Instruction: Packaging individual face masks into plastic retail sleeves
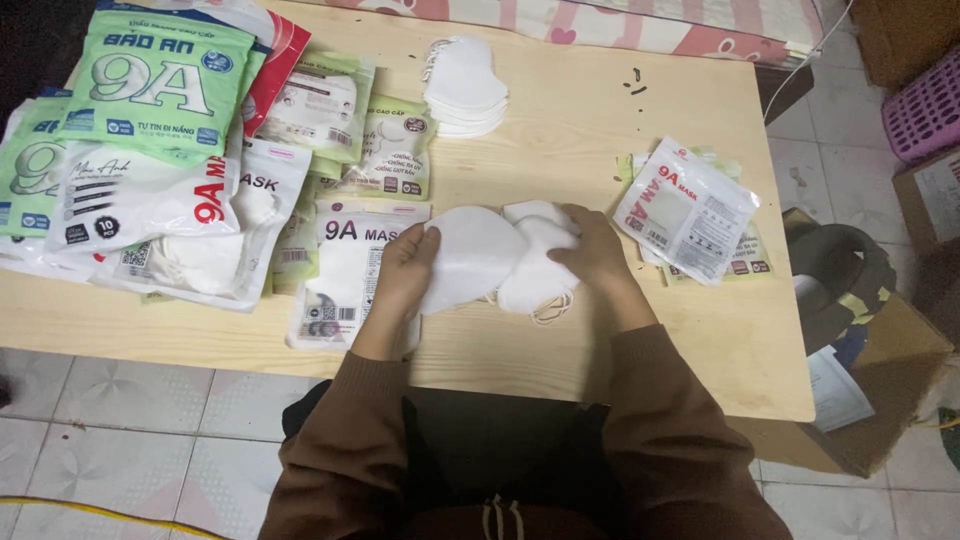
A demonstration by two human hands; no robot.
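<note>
1. Broadly, a pale wooden table point(620, 130) fills the view, its near edge just in front of the seated person.
2. A heap of green and white mask packets point(150, 150) covers the table's left end.
3. A smaller pile of packets point(690, 210) lies right of the hands.
4. A stack of white masks point(465, 90) sits at the far middle.
5. The left hand point(400, 275) grasps a white mask point(475, 255) by its left edge, near the table's front centre.
6. The right hand point(590, 250) closes over further white masks point(535, 275) touching the first.
</note>
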